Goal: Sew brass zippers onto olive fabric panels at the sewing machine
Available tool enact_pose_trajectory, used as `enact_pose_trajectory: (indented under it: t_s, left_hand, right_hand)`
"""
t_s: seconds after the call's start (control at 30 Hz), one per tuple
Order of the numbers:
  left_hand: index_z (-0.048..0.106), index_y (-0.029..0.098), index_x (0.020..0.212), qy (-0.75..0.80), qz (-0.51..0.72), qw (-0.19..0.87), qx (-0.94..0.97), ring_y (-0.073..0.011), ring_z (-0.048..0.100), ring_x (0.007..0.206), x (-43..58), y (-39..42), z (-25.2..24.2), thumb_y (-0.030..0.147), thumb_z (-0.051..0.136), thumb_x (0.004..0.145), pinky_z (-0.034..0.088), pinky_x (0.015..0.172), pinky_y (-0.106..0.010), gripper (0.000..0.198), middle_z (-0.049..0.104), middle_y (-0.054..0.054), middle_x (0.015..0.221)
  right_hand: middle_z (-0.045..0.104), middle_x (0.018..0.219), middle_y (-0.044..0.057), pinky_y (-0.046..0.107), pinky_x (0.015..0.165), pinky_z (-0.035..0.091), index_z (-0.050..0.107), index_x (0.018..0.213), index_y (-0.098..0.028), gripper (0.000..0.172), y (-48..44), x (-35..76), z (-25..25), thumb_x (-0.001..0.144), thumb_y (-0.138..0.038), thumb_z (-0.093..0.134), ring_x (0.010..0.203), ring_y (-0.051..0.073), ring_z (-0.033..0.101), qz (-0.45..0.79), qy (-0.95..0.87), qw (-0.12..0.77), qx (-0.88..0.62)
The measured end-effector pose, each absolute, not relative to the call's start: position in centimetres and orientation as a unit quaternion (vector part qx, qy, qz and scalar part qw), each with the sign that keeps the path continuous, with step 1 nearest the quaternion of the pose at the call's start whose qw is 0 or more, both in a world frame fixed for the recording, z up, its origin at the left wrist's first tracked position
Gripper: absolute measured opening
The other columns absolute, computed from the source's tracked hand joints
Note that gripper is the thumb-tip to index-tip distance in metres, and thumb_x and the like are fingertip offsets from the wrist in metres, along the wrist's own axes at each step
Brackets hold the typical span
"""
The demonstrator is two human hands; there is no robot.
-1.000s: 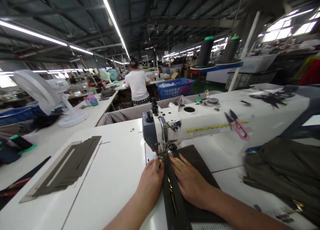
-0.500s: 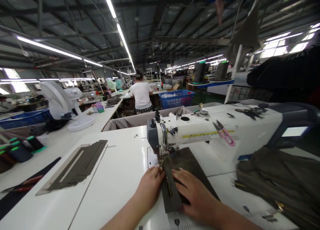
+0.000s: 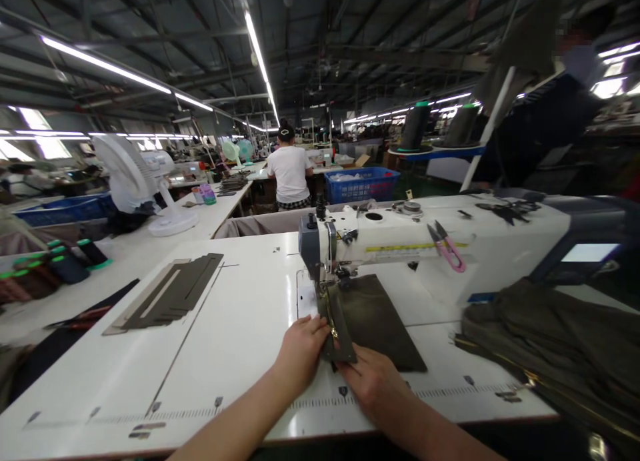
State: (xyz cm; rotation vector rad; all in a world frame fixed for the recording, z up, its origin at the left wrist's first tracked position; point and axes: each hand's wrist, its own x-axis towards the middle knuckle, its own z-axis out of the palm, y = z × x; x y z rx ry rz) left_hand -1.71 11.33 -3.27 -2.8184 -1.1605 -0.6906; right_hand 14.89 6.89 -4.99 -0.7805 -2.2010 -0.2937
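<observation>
A dark olive fabric piece with a gold-toothed zipper (image 3: pixel 334 329) runs under the presser foot of a white sewing machine (image 3: pixel 400 237). My left hand (image 3: pixel 303 351) grips the left edge of this piece close to the zipper's metal slider, fingers together. At the piece's near end my right hand (image 3: pixel 373 384) holds the corner, its fingertips partly hidden beneath the fabric. A larger olive panel (image 3: pixel 385 324) lies flat to the right, under the machine arm. Pink-handled thread snips (image 3: pixel 447 247) rest against the machine arm.
Stacked olive fabric pieces (image 3: pixel 175 294) lie left on the white table (image 3: pixel 240 314). A bundled olive garment with a zipper (image 3: pixel 550 341) sits right. Beyond are a white fan (image 3: pixel 165 194), thread spools (image 3: pixel 70 264), a blue basket (image 3: pixel 363 184) and a seated person (image 3: pixel 290 171). Another person stands at far right.
My right hand has moved from lying spread on the fabric to gripping its near end. The zipper slider now shows by my left fingers. The view has shifted, and a person shows at right.
</observation>
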Motion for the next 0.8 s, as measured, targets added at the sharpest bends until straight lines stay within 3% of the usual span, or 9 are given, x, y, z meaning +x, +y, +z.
enact_pose_trajectory:
  t_s: [0.4,0.6,0.8]
  left_hand:
    - [0.061,0.016,0.098,-0.338,-0.235,0.021,-0.911,-0.0207,0.061,0.096,-1.7,12.7,-3.2,0.008,0.048,0.081,0.046,0.092,-0.041,0.023,0.065,-0.008,0.102]
    - [0.061,0.014,0.100,-0.340,-0.230,0.036,-0.911,-0.0234,0.060,0.095,-1.8,14.3,-3.3,0.006,0.049,0.079,0.051,0.085,-0.040,0.026,0.064,-0.010,0.104]
    - [0.060,0.012,0.096,-0.336,-0.266,0.030,-0.903,-0.0240,0.059,0.087,-1.7,16.0,-3.9,0.008,0.052,0.077,0.053,0.077,-0.037,0.022,0.064,-0.011,0.093]
  right_hand:
    - [0.066,0.083,0.010,0.031,0.077,0.051,0.064,0.087,-0.010,0.028,7.9,14.9,-4.6,0.087,-0.007,0.036,0.081,0.020,0.060,-0.067,-0.871,0.359,-0.329]
    - [0.065,0.084,0.009,0.028,0.074,0.050,0.062,0.086,-0.012,0.028,9.4,14.7,-5.2,0.088,-0.007,0.035,0.079,0.018,0.059,-0.055,-0.868,0.349,-0.348]
    - [0.066,0.084,0.008,0.028,0.070,0.049,0.062,0.090,-0.014,0.028,11.4,14.5,-6.1,0.088,-0.010,0.034,0.079,0.018,0.059,-0.083,-0.866,0.355,-0.343]
